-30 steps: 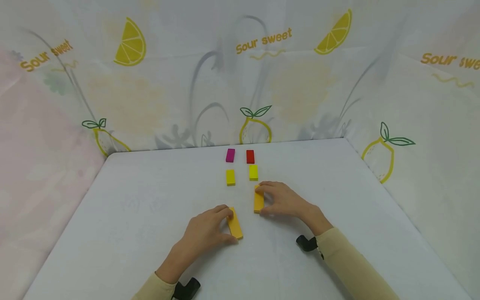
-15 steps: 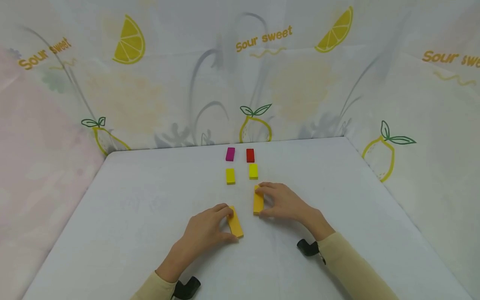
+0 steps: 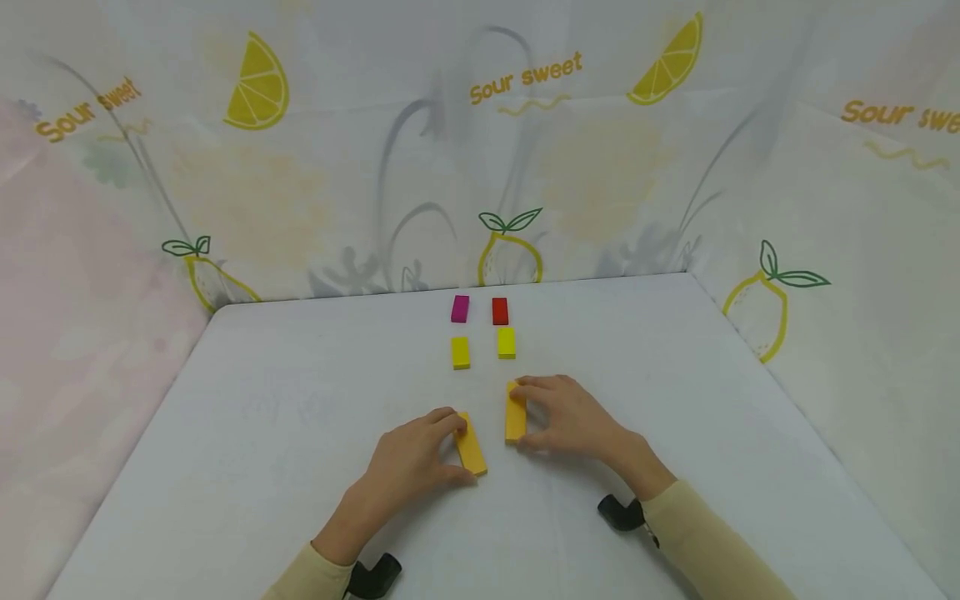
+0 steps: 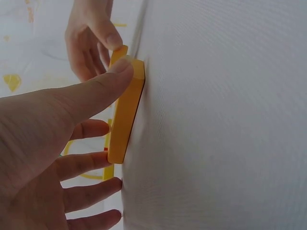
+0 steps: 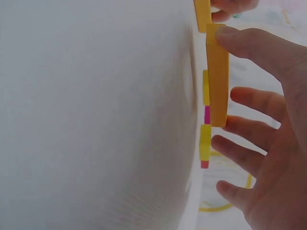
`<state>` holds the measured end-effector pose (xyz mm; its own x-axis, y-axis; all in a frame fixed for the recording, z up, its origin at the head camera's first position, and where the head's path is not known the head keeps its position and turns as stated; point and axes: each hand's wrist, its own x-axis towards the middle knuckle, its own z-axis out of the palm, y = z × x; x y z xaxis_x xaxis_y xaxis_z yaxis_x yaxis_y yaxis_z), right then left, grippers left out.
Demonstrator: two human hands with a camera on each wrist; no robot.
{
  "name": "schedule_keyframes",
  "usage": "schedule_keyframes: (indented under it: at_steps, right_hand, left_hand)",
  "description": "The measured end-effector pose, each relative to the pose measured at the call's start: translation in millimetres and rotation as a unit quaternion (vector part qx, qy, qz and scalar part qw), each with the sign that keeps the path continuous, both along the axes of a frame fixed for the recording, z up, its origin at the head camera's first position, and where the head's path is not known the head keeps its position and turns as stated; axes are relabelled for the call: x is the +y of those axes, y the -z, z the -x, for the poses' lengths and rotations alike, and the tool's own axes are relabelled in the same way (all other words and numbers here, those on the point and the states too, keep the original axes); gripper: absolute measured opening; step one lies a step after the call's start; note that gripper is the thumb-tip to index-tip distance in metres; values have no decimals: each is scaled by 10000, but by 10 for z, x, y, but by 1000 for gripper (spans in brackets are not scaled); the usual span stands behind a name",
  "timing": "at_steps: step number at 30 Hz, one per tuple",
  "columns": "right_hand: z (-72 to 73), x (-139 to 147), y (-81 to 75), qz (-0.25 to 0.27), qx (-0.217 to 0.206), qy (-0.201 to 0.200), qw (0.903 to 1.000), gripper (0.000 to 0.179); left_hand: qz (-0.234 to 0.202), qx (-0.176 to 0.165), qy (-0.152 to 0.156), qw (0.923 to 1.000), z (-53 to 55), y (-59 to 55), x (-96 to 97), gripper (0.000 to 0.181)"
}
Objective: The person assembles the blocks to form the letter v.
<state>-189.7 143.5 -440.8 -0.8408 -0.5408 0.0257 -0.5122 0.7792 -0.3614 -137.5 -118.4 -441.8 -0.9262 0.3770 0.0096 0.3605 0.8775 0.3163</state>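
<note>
Pinching the left block (image 3: 472,448) lengthwise, the left hand (image 3: 408,457) has its thumb at the near end and a finger at the far end, the two parted by the block's full length. This orange piece slants on the bench (image 3: 240,467), its far end turned leftward. The right hand (image 3: 573,421) grips the right block (image 3: 516,415), also orange, in the same end-to-end way; that one lies slightly farther from the person and almost straight. Both hands have their remaining fingers spread, and a narrow strip of bench separates the two held blocks. Farther off lie two yellow blocks, one on the left (image 3: 461,353) and one on the right (image 3: 507,343), apart from each other. Just beyond them, near the bench's far edge, are a purple block (image 3: 460,309) on the left and a red block (image 3: 500,312) on the right.
</note>
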Motion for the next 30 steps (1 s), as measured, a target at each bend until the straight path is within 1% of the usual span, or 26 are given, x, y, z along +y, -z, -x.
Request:
schedule_keyframes:
  at_steps: [9,17,22,25,30]
  right_hand:
    - [-108,-14,-40,-76,64,-121,9999,62]
    - [-179,-34,-56,-177,-9,-225,9996,61]
    - [-229,-50,-92,-163,28,-280,9995,59]
    - [-261,-66,-116,-140,20,-280,9995,58]
    - [-307,-95,-109,-143,88,-185,9997,59]
  left_hand:
    - [-29,-11,2,10000,-1,-7,4,62]
    - [-16,-70,-11,10000,4,-15,2,62]
    - [-26,-4,8,10000,7,-11,-4,60]
    - [-68,14,2,10000,0,-16,-4,59]
    - [-84,26,7,10000,-6,-17,-1,59]
